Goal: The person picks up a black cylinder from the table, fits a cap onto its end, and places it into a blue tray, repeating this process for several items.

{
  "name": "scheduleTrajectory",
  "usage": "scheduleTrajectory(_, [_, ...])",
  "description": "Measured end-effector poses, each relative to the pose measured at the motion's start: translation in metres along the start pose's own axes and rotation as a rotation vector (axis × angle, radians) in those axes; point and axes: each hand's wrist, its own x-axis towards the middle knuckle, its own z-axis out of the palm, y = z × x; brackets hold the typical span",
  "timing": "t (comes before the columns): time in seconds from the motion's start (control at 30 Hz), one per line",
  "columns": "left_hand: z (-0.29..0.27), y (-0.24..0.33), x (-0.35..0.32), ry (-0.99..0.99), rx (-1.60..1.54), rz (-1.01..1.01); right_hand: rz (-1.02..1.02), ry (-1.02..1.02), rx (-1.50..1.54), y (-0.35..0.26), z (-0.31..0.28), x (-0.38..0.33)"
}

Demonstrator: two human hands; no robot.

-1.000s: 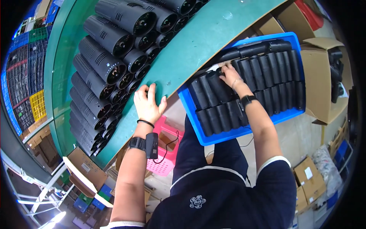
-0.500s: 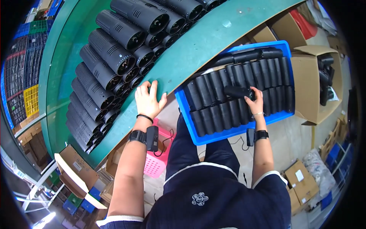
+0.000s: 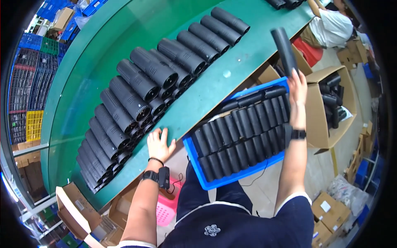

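My right hand (image 3: 297, 87), raised past the right side of the blue crate (image 3: 244, 182), is closed round the lower end of a black plastic tube (image 3: 283, 50). That tube stands nearly upright in the picture, its far end near the bench edge, slightly blurred. Inside the crate lie rows of similar black tubes (image 3: 231, 128), packed side by side. My left hand (image 3: 159, 145) rests on the edge of the green bench (image 3: 202, 97), fingers spread and holding nothing. Left of it, black tubes with perforated sides (image 3: 129, 97) are stacked on the bench, open ends facing me.
An open cardboard box (image 3: 320, 120) holding black parts stands right of the crate. Another person (image 3: 331, 29) sits at the bench's far right. A pink basket (image 3: 165, 211) is under the bench, and an open carton (image 3: 76, 213) stands at lower left.
My right hand has lifted the black tube out from above the crate, swinging it up and to the right. My left hand stays at the bench edge. The view has shifted, showing more bench.
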Motion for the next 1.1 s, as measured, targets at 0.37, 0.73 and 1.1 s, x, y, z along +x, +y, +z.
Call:
scheduleTrajectory(0.37, [0.001,-0.001,0.001,-0.011,-0.01,-0.032,-0.039,-0.607,0.121,0.013,0.145,0.132])
scheduleTrajectory(0.73, [-0.006,-0.005,-0.001,-0.017,-0.041,-0.027,0.011,-0.772,0.354,0.019,0.131,0.139])
scheduleTrajectory(1.1, [-0.002,-0.005,0.001,-0.03,-0.042,-0.027,0.136,-0.869,0.491,0.029,0.118,0.161])
